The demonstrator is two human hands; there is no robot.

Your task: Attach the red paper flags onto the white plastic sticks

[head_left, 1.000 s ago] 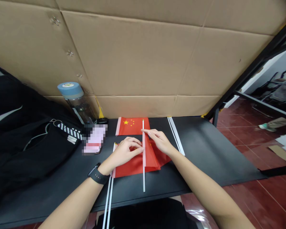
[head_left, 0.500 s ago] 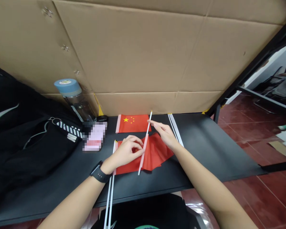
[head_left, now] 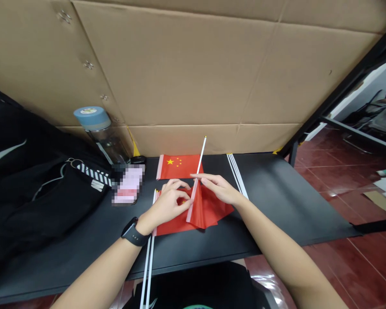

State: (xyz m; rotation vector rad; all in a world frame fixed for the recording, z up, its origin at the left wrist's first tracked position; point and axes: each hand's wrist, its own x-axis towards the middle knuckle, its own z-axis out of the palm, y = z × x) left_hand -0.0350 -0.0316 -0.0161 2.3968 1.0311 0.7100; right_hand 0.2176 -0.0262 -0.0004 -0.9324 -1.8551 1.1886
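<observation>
My left hand (head_left: 175, 202) pinches the pale sleeve edge of a small red flag (head_left: 199, 210), thumb and forefinger together. A white stick (head_left: 202, 155) with a yellow tip slants up from the top of that sleeve. My right hand (head_left: 221, 189) has its thumb and forefinger at the stick, just above the sleeve's upper end; the forefinger crosses over it. Other red flags lie beneath the held one, with two white sticks (head_left: 148, 266) reaching past the table's near edge. Another red flag (head_left: 189, 165) with yellow stars lies flat behind my hands.
Several white sticks (head_left: 238, 174) lie right of my hands on the black table (head_left: 286, 197). To the left are a blurred phone (head_left: 128, 184), a bottle with a blue lid (head_left: 92, 118) and a black bag (head_left: 70, 180). A cardboard wall (head_left: 186, 77) rises behind.
The stick has slid away from me through the sleeve; its tip is higher and its lower end no longer sticks out below. My right hand has come down the stick toward the sleeve.
</observation>
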